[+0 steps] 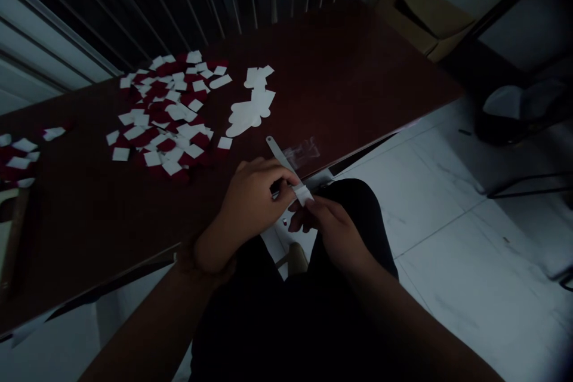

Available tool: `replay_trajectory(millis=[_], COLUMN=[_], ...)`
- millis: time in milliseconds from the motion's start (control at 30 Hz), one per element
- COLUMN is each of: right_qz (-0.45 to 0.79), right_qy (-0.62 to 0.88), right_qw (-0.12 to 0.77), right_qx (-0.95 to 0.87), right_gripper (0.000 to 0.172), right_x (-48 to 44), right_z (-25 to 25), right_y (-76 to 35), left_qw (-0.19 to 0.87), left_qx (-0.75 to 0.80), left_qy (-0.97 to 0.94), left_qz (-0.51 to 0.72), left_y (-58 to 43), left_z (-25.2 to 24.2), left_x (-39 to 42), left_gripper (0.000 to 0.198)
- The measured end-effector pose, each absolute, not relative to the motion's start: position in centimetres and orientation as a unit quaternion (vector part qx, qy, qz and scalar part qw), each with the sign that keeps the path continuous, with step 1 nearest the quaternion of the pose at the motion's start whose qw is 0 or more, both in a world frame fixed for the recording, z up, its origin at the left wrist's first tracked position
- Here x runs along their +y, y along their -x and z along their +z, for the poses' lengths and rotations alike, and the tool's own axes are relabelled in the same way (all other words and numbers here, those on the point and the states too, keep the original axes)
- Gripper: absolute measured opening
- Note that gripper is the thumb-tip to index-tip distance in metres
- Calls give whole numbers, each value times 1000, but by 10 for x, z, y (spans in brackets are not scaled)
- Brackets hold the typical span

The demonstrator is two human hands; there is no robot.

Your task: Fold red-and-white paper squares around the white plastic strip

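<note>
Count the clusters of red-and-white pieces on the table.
2: a large cluster left of centre, and a smaller cluster at the left edge of view, which may continue out of frame.

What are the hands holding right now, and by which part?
A small white paper strip: the left hand pinches its upper end, the right hand its lower end. The exact grip is partly hidden.

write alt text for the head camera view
Seen from the person's head, the left hand and right hand pinch a small white strip just beyond the edge of a dark reddish-brown table. On the table lie a scattered pile of white and dark red squares, joined white cut-out pieces and a clear plastic bag.
</note>
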State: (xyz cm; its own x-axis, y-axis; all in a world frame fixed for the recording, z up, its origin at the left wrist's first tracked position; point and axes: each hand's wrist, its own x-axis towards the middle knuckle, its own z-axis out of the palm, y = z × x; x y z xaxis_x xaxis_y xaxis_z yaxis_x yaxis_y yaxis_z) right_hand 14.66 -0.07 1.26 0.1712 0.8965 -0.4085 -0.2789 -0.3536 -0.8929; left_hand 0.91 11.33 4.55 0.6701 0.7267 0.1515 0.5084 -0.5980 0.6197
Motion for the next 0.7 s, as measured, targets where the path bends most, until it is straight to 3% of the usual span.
replay_trajectory(millis=[400,567,700], right_qz=[577,557,517], right_qy=[563,594,625], right_qw=[509,497,499], right_qx=[-301,-300,-304], right_gripper=[29,36,31], right_x=[16,6,6], right_z=[8,16,21], right_y=[-149,-154,-157], left_qw=[282,268,271], left_qx=[346,346,364], left_qy=[-873,-875,-842], left_qz=[198,208,290], left_y=[-9,-10,1], left_z=[44,44,52], left_x=[114,115,91], left_gripper=[22,21,20])
